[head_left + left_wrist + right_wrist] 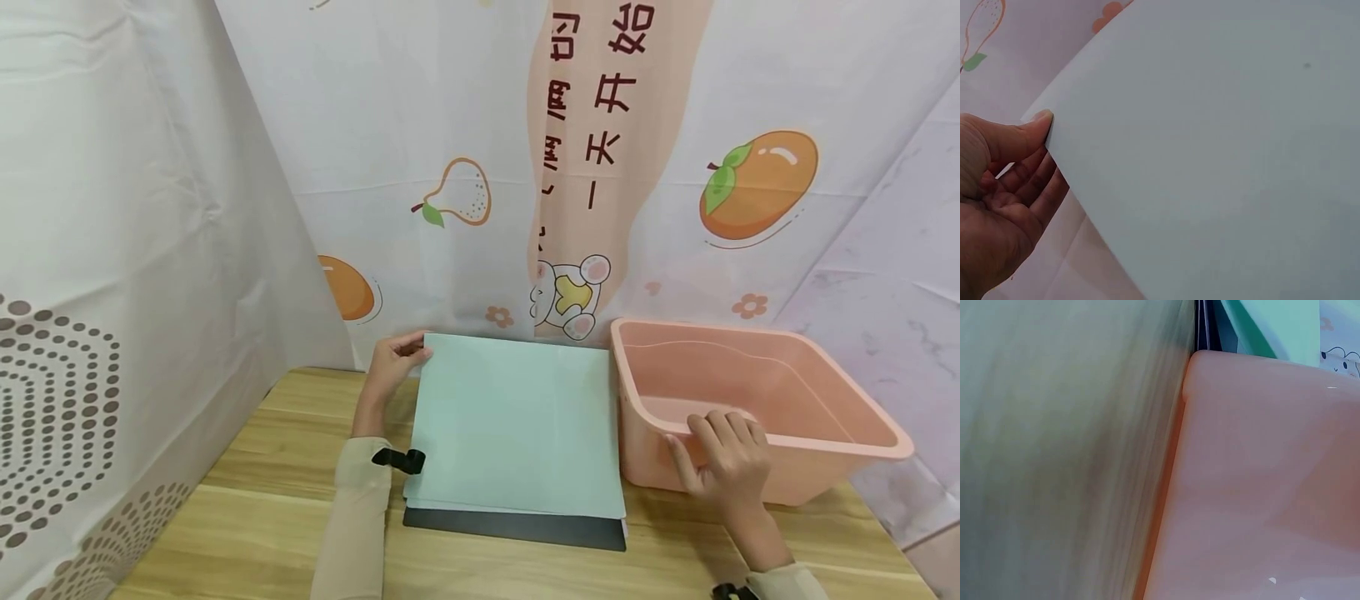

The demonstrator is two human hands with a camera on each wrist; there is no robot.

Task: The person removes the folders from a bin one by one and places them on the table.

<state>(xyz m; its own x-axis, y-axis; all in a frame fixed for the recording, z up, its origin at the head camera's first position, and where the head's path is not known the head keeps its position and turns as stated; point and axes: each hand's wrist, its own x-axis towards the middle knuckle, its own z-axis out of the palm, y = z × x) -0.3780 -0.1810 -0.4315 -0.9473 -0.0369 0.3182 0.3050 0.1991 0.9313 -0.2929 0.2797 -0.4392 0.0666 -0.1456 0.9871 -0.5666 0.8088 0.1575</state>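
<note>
My left hand (390, 363) pinches the far left corner of a pale green sheet (517, 425) between thumb and fingers. In the left wrist view the sheet (1210, 150) fills most of the picture, its corner under the thumb of the left hand (1010, 181). A dark grey sheet (517, 528) shows below its near edge, with a thin pale layer between. My right hand (727, 462) grips the near rim of a pink plastic tub (750, 333), fingers over the rim and thumb outside. The right wrist view shows only the tub's wall (1260, 469), with the hand out of sight.
A wood-grain table (247, 517) lies under everything. Behind it hangs a white cloth (420, 100) printed with fruit and lettering. The tub stands at the right, close against the sheets' right edge. More pale cloth (150, 208) hangs at the left.
</note>
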